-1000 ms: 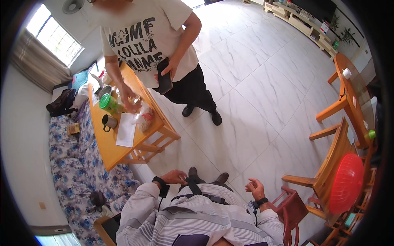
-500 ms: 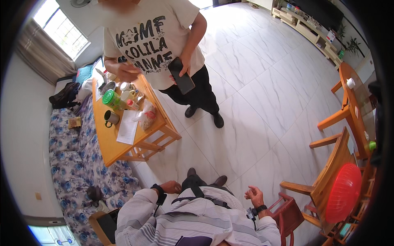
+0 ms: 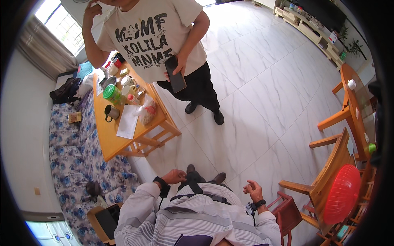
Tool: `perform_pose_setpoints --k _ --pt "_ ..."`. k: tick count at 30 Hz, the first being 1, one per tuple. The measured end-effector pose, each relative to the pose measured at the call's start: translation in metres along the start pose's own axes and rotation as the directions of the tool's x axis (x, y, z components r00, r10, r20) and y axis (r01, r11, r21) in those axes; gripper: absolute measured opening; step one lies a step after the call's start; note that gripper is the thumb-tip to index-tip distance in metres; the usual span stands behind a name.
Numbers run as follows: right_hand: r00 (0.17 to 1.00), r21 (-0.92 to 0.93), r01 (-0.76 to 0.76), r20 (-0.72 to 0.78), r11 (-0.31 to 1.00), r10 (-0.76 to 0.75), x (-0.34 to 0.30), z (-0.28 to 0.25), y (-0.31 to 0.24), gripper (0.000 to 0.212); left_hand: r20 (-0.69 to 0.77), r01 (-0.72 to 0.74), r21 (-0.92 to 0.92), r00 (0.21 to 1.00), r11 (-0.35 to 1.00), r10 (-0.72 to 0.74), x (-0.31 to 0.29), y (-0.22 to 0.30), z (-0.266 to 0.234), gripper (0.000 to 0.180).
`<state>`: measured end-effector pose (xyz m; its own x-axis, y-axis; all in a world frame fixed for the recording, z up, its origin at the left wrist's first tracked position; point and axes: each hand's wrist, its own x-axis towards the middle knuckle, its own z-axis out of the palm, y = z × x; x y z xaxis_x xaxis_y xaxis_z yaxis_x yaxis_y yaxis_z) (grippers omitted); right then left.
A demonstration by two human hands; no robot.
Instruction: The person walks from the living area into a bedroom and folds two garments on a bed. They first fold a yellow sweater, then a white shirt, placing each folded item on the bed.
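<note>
My left hand (image 3: pixel 175 176) hangs over the floor in front of my waist, loosely bent and open, with nothing visible in it. On the other side, my right hand (image 3: pixel 253 190) is raised with its fingers apart and holds nothing. Both wrists carry dark straps with small devices. Facing me stands a person in a printed white T-shirt (image 3: pixel 143 35) and black trousers. A dark phone (image 3: pixel 175 74) is in one of that person's hands; the other hand (image 3: pixel 92 10) is lifted beside the head.
A wooden table (image 3: pixel 107 143) at left bears a green-lidded jar (image 3: pixel 111 93), a dark mug (image 3: pixel 111 112), papers (image 3: pixel 128 123) and a plastic bag (image 3: pixel 147 112). Behind it runs a flowered sofa (image 3: pixel 65 141). At right are a red stool (image 3: pixel 288 213), a wooden chair (image 3: pixel 324 186) and a red cover (image 3: pixel 342 194).
The other person's free hand has risen from above the table to beside the head. The phone has shifted slightly left. My left hand has moved slightly up, my right hand barely.
</note>
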<state>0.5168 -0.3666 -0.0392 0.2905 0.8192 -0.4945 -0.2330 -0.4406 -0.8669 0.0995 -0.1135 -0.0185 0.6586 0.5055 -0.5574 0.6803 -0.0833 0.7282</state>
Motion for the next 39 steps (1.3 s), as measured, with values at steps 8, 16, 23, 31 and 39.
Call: perform_pose_setpoints --k 8,16,23,31,39 --pt "1.0 0.011 -0.02 -0.004 1.0 0.02 -0.003 0.003 -0.005 0.035 -0.064 -0.053 -0.138 0.997 0.989 0.045 0.025 0.053 -0.01 0.039" --pt "1.0 0.026 -0.006 -0.009 1.0 0.007 0.001 0.009 -0.007 0.036 -0.377 -0.229 -0.254 0.918 0.94 0.121 0.044 0.123 -0.058 0.056" --pt "1.0 0.035 0.001 -0.008 0.999 -0.001 0.003 0.017 -0.016 0.038 -0.589 -0.491 -0.296 0.769 0.82 0.248 0.047 0.151 -0.093 0.056" --pt "1.0 0.025 0.028 0.006 0.999 -0.029 0.014 0.035 -0.032 0.038 -0.691 -0.582 -0.427 0.704 0.692 0.166 0.049 0.159 -0.122 0.056" --pt "1.0 0.048 0.014 0.009 0.999 -0.014 0.01 0.039 -0.028 0.039 -0.57 -0.545 -0.415 0.78 0.729 0.259 0.053 0.166 -0.095 0.054"
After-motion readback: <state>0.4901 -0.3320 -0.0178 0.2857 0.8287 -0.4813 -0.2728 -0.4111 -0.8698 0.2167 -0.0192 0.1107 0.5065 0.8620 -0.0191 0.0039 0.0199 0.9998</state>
